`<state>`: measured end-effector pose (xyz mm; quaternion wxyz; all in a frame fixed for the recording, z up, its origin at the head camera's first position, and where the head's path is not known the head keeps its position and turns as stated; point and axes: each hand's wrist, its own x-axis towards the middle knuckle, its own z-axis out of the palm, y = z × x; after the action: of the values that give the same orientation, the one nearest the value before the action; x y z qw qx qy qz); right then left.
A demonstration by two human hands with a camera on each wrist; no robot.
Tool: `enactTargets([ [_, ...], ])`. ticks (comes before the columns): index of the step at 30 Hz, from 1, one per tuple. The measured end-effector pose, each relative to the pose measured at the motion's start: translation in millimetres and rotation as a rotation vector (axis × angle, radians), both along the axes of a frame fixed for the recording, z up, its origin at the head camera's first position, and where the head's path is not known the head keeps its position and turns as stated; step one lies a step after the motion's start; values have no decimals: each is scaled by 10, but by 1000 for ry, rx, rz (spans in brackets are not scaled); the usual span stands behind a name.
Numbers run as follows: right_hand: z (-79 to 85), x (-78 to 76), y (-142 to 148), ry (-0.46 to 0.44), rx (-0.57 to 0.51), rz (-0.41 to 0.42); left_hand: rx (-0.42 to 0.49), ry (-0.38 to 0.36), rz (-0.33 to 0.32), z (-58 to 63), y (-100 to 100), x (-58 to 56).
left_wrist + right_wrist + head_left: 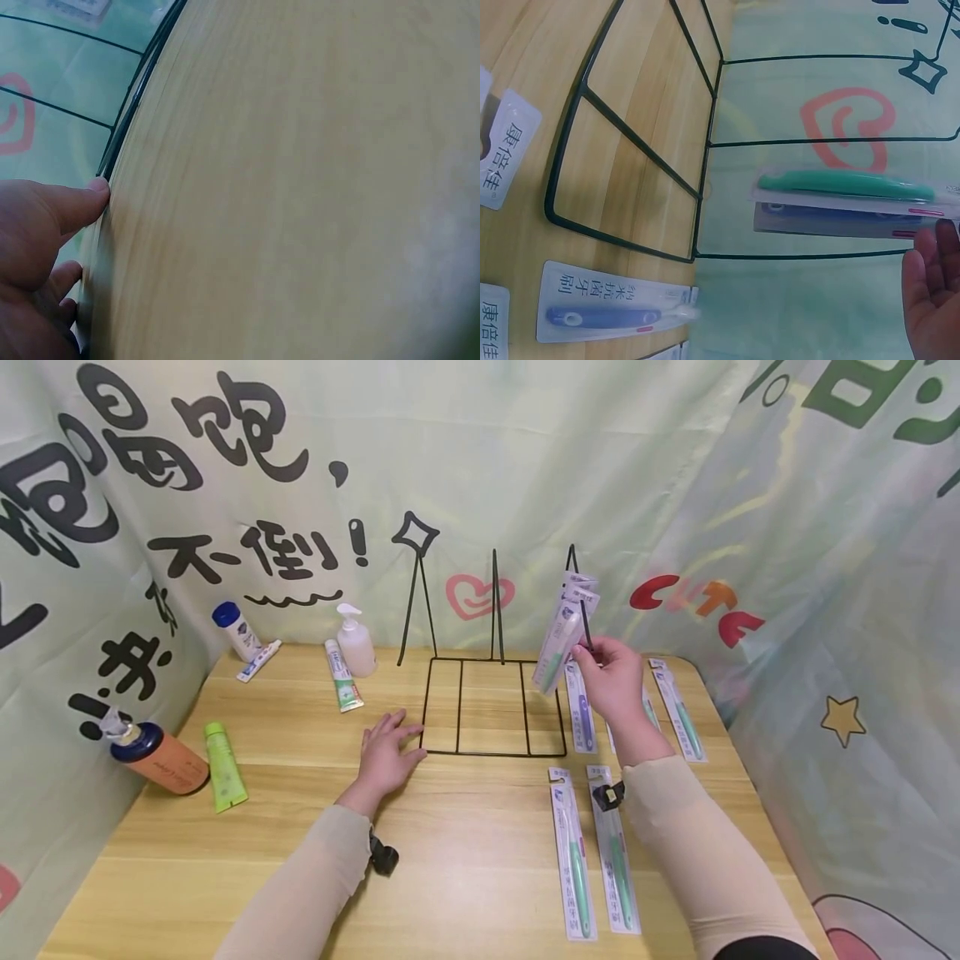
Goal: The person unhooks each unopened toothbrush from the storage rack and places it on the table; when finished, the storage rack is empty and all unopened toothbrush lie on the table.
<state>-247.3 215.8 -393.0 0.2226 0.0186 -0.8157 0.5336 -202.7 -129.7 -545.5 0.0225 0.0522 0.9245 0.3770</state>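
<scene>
Black wire forms the display rack (495, 753) between the two hands. We find the left hand (386, 752) with fingers spread and clenched on nothing, its thumb touching the rack's near left corner. The right hand (613, 681) is raised at the end of the rack's right prong, its thumb against the edge of a green toothbrush pack (558, 639); we cannot tell whether it grasps the pack or only touches it. That pack is on the prong, just left of these fingers, with a blue toothbrush pack (840, 214) behind it. Below the right hand we record a purple toothbrush pack (581, 710) flat on the table (465, 860), and two more green packs (573, 860) nearer the person. Beyond the left hand stand a pump bottle (357, 647) and, touching it, a toothpaste tube (343, 677); farther left lies a lime tube (225, 768).
</scene>
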Motion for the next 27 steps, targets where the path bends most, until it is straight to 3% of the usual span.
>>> enactTargets([
  [7, 38, 37, 17, -56, -62, -11, 1, 7, 3, 3, -2, 7],
  [13, 33, 172, 75, 3, -150, 36, 4, 1, 4, 4, 6, 7],
  [22, 60, 626, 388, 53, -104, 38, 7, 0, 9, -2, 17, 6],
  [27, -36, 977, 733, 22, -103, -21, 4, 0, 9, 16, 6, 12],
])
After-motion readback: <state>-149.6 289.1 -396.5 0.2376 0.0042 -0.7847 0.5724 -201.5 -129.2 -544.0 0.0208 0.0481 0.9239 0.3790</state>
